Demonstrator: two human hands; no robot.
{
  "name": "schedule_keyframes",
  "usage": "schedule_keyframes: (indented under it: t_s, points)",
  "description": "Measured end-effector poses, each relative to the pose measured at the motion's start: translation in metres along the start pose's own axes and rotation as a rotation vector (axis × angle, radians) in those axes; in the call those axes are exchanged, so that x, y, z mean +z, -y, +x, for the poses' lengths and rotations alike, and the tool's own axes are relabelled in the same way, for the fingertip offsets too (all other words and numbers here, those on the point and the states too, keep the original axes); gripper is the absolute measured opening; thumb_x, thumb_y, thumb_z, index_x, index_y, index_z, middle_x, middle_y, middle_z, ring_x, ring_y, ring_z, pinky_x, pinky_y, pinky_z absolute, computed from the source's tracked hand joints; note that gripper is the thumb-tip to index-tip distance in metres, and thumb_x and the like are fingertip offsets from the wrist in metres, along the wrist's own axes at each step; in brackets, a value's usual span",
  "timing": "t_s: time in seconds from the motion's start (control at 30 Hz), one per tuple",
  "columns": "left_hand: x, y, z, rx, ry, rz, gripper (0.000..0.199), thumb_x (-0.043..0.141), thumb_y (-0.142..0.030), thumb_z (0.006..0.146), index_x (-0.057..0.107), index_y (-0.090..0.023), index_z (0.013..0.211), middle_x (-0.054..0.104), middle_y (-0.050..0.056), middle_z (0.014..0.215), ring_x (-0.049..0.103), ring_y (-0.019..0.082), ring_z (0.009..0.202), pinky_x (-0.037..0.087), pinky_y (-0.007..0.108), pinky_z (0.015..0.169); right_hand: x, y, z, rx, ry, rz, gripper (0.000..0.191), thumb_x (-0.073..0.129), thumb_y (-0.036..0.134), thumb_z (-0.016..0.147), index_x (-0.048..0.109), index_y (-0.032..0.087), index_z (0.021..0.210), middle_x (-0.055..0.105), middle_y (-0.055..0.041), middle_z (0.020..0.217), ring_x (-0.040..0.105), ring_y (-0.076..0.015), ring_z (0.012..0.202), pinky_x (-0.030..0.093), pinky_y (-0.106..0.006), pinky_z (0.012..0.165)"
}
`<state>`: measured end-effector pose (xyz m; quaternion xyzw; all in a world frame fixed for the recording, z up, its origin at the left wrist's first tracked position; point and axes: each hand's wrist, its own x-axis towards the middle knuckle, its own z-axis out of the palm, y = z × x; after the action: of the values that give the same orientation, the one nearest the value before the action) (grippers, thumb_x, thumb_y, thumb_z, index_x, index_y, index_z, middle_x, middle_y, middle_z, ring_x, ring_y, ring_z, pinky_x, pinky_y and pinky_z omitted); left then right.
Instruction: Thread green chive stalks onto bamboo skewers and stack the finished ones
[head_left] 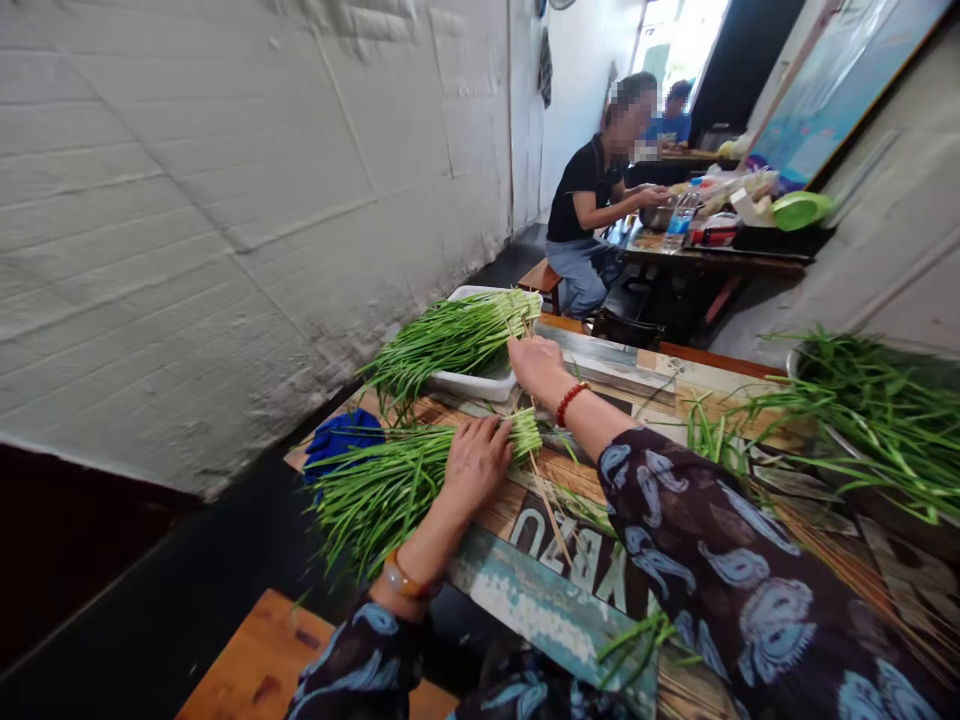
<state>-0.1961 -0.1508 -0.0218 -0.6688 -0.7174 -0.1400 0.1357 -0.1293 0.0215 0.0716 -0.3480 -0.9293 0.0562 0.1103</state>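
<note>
My left hand (pixel 476 462) is wrapped over a bundle of garlic chives (pixel 390 485) on the table, near its trimmed pale ends. The leaves spread left past the table edge. A thin bamboo skewer (pixel 551 515) sticks out from under these ends toward me. My right hand (pixel 538 368) is closed at the near right corner of a white tray (pixel 480 386), beside the cut ends of more chives (pixel 450 335) heaped in it. Its fingers appear pinched on a thin bamboo skewer (pixel 529 328); the fingertips are partly hidden.
A blue cloth (pixel 341 440) lies at the table's left end. At right stands a metal basin heaped with loose chives (pixel 885 415), with several skewers (pixel 847 550) nearby. A wooden stool (pixel 259 655) is below left. Beyond, a person in black (pixel 589 195) sits at another table.
</note>
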Motion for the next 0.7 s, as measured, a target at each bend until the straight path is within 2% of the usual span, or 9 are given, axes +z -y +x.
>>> schedule_keyframes:
  t_s: [0.17,0.33,0.43,0.5,0.6,0.7]
  points:
    - [0.001,0.001,-0.001,0.021,-0.032,-0.003,0.036,0.046,-0.029,0.096,0.057,-0.019,0.129,0.063,0.011,0.127,0.057,0.026,0.114,0.042,0.043,0.098,0.002,0.001,0.0,0.129,-0.034,0.073,0.031,0.047,0.01,0.089,0.06,0.011,0.117,0.071,-0.0193,0.104,0.068,-0.0284,0.099,0.049,-0.036,0.084]
    - [0.003,0.0,-0.002,0.023,-0.038,-0.002,0.036,0.045,-0.029,0.096,0.057,-0.018,0.128,0.063,0.011,0.126,0.057,0.026,0.113,0.043,0.043,0.098,0.001,-0.003,-0.003,0.203,-0.098,0.218,0.023,0.047,0.021,0.088,0.069,0.014,0.087,0.073,-0.0155,0.091,0.068,-0.026,0.089,0.048,-0.032,0.078]
    - [0.003,-0.001,-0.001,0.002,-0.038,-0.005,0.036,0.046,-0.029,0.096,0.058,-0.019,0.128,0.064,0.011,0.126,0.058,0.026,0.111,0.043,0.043,0.097,0.002,-0.002,-0.014,0.155,-0.217,0.334,0.031,0.036,0.021,0.093,0.066,0.015,0.09,0.072,-0.0112,0.091,0.065,-0.0209,0.086,0.046,-0.028,0.077]
    - [0.004,0.0,0.0,-0.013,-0.029,-0.014,0.035,0.047,-0.028,0.095,0.058,-0.02,0.127,0.064,0.01,0.126,0.059,0.026,0.111,0.044,0.044,0.097,0.004,0.0,-0.032,0.101,-0.313,0.408,0.031,0.032,0.019,0.094,0.063,0.016,0.094,0.07,-0.0091,0.093,0.063,-0.0185,0.086,0.046,-0.027,0.077]
    - [0.006,0.003,0.001,-0.014,-0.041,-0.056,0.035,0.048,-0.027,0.094,0.059,-0.02,0.126,0.064,0.011,0.126,0.06,0.026,0.112,0.045,0.044,0.097,0.004,-0.001,-0.073,0.032,-0.429,0.495,0.027,0.031,0.018,0.094,0.057,0.018,0.088,0.067,-0.0067,0.086,0.062,-0.0171,0.081,0.046,-0.027,0.077]
    - [0.002,0.006,0.0,0.005,-0.128,-0.174,0.033,0.053,-0.028,0.093,0.061,-0.017,0.122,0.068,0.012,0.119,0.062,0.025,0.108,0.048,0.042,0.094,-0.005,-0.011,-0.126,-0.043,-0.559,0.592,0.021,0.035,0.021,0.094,0.054,0.02,0.087,0.063,-0.0033,0.077,0.059,-0.0157,0.07,0.045,-0.026,0.068]
